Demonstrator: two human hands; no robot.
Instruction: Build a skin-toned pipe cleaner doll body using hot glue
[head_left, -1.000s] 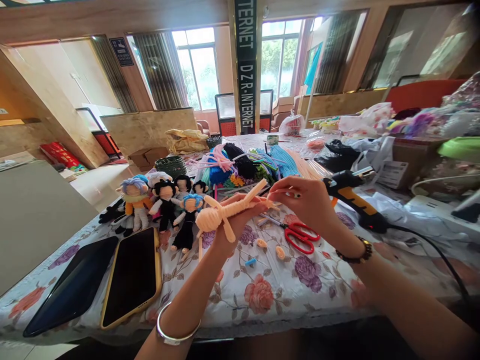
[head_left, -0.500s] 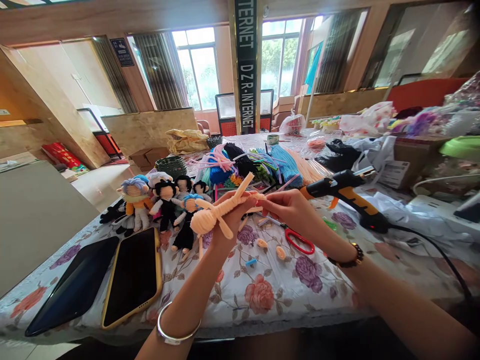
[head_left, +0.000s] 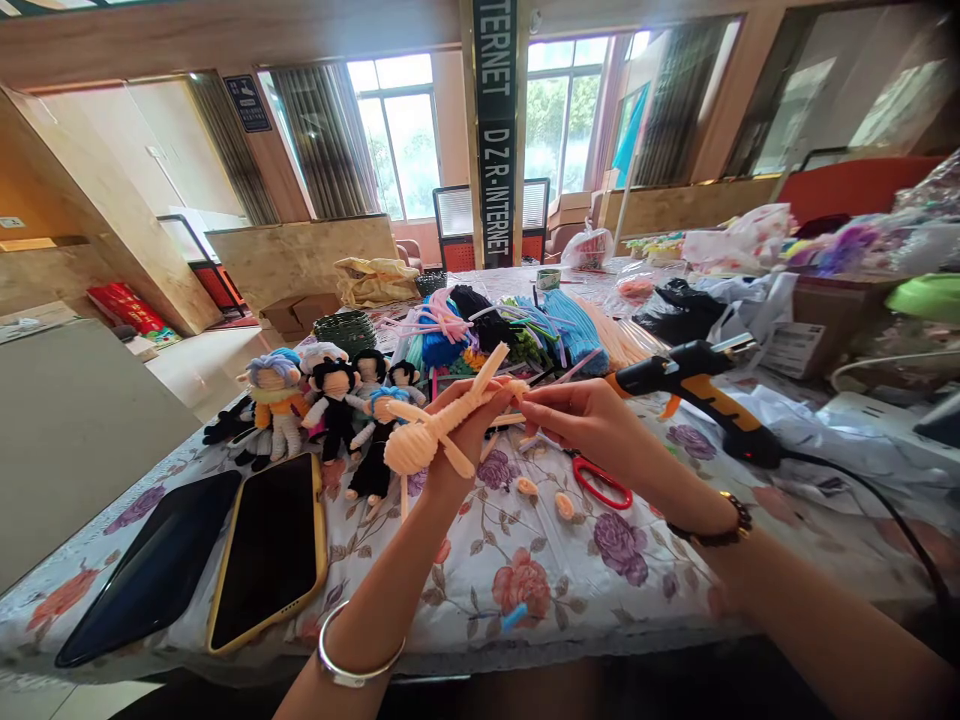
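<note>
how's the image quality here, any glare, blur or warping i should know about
Head view: the windows are blown out by daylight, so the room behind is backlit; straight lines such as the pillar sign lean from wide-angle distortion; the right forearm at the bottom edge is soft; the peach pipe-cleaner figure, left hand and right hand are evenly lit and fairly sharp.

We sit in a craft workshop inside an internet café hall: the desk (head_left: 525, 560) carries finished dolls (head_left: 322, 405), with pipe cleaners (head_left: 517, 335) and a glue gun (head_left: 697, 385) beyond them.
</note>
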